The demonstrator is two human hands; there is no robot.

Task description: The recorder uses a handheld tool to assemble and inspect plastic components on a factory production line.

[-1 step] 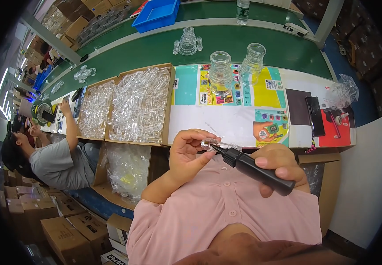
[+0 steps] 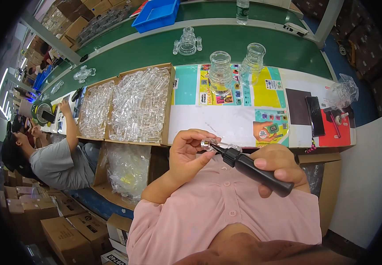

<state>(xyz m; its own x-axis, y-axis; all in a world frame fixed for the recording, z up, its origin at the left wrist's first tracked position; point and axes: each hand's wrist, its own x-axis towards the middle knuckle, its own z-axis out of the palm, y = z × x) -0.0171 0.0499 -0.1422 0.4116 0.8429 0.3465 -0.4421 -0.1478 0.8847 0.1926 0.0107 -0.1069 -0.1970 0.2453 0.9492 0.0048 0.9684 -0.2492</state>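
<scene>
Between the fingertips of my left hand (image 2: 186, 154) is a small clear plastic part (image 2: 206, 143), held above the table's near edge. My right hand (image 2: 281, 165) is wrapped round a black squeeze bottle (image 2: 255, 171), tilted so that its thin nozzle meets the clear part or lies just in front of it; I cannot tell which. Another slim clear piece (image 2: 231, 146) shows behind the bottle's cap, partly hidden. To the left of my hands stand cardboard trays (image 2: 172, 95) heaped with clear tube-like parts (image 2: 140, 106).
Two ribbed clear vessels (image 2: 220, 75) stand on the printed sheets ahead. Farther back are a clear assembled piece (image 2: 188, 42), a blue bin (image 2: 155, 17) and a water bottle (image 2: 242, 12). A phone (image 2: 315, 117) lies right. A co-worker (image 2: 63, 161) sits left, beside stacked cartons (image 2: 69, 229).
</scene>
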